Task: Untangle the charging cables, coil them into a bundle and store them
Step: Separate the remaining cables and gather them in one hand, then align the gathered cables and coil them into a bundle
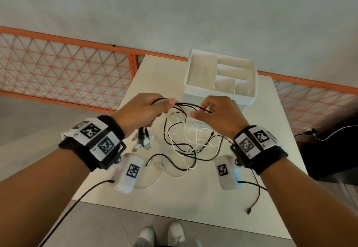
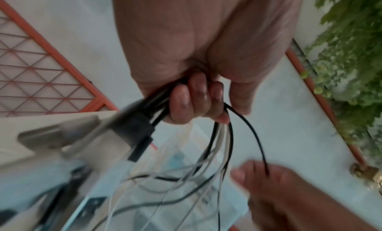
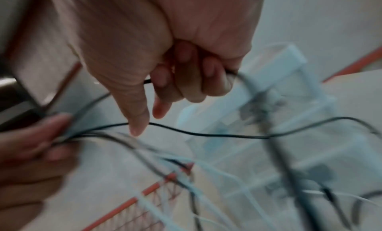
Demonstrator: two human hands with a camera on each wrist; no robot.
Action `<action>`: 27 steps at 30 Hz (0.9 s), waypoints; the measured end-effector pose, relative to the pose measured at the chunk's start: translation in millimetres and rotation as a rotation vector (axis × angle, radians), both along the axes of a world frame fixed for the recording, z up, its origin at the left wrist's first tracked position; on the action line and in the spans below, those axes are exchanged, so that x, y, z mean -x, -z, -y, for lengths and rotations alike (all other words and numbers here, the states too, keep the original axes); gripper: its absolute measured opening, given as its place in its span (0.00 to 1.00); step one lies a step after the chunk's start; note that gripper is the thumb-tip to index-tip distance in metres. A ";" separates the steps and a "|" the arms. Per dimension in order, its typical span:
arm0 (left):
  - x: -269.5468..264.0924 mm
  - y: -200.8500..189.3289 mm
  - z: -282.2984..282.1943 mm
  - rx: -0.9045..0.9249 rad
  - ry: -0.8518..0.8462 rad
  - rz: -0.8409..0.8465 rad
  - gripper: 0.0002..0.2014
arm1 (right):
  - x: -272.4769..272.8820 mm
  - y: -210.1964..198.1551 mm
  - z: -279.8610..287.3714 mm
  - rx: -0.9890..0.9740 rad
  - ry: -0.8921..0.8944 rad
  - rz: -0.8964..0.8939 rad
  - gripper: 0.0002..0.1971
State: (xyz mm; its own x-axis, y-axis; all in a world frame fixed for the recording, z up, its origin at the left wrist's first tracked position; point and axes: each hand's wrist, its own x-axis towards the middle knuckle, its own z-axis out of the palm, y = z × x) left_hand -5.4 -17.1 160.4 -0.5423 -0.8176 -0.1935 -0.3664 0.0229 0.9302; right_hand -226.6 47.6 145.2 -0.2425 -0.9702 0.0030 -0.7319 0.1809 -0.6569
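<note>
A tangle of black and white charging cables [image 1: 186,142] hangs in loops over the white table [image 1: 193,198]. My left hand [image 1: 147,109] grips a bunch of the cables [image 2: 219,136], fingers curled round them, with several plugs [image 1: 144,140] dangling below the fist. My right hand [image 1: 215,113] holds one black cable [image 3: 206,134] that runs across from the left hand; its curled fingers [image 3: 206,81] close round the strand. Both hands are raised just in front of the white divided box [image 1: 220,76].
The open white box with several compartments stands at the table's far side. An orange mesh railing [image 1: 64,66] runs behind the table. A loose black cable end [image 1: 249,210] hangs over the near right edge. A dark object [image 1: 329,150] sits to the right.
</note>
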 end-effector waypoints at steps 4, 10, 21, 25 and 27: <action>-16.0 -18.7 10.3 0.083 -0.073 -0.068 0.12 | 54.1 39.0 -12.4 -0.089 0.239 0.046 0.14; -22.4 -20.8 21.6 0.162 -0.252 -0.166 0.11 | 99.9 41.9 -33.2 -0.027 0.497 -0.085 0.20; -9.1 -21.4 19.1 0.187 -0.287 -0.235 0.12 | 95.8 31.2 -37.3 -0.330 0.411 -0.130 0.43; -0.4 -32.4 9.9 0.173 -0.110 -0.163 0.12 | 43.7 -12.8 -25.3 -0.030 0.071 0.019 0.47; 10.9 -39.3 -0.6 0.204 -0.027 -0.142 0.11 | 4.6 -32.2 -19.0 0.086 -0.123 0.068 0.45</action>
